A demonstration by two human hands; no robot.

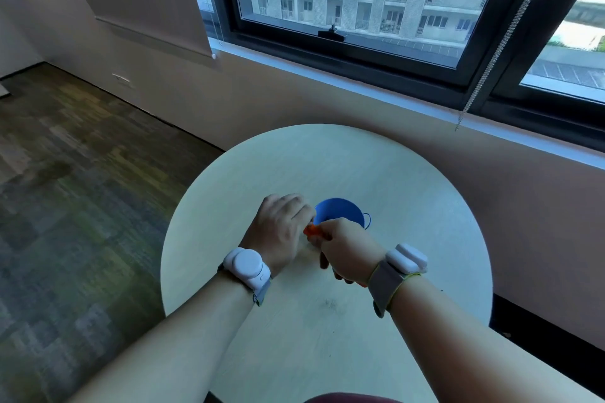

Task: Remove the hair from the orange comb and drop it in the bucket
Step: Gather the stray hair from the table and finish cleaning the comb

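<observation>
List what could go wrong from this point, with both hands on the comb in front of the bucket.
1. The hands work the orange comb on the near side of the blue bucket, not above its opening, so pulled hair may drop on the table.
2. The left hand and right hand hide most of the comb, so leftover hair could go unnoticed.
3. The bucket looks light; a knuckle could nudge it.

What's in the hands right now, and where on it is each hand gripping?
The orange comb, just in front of the blue bucket. The right hand is wrapped round most of it; the left hand pinches at the exposed end. Hair isn't discernible.
</observation>
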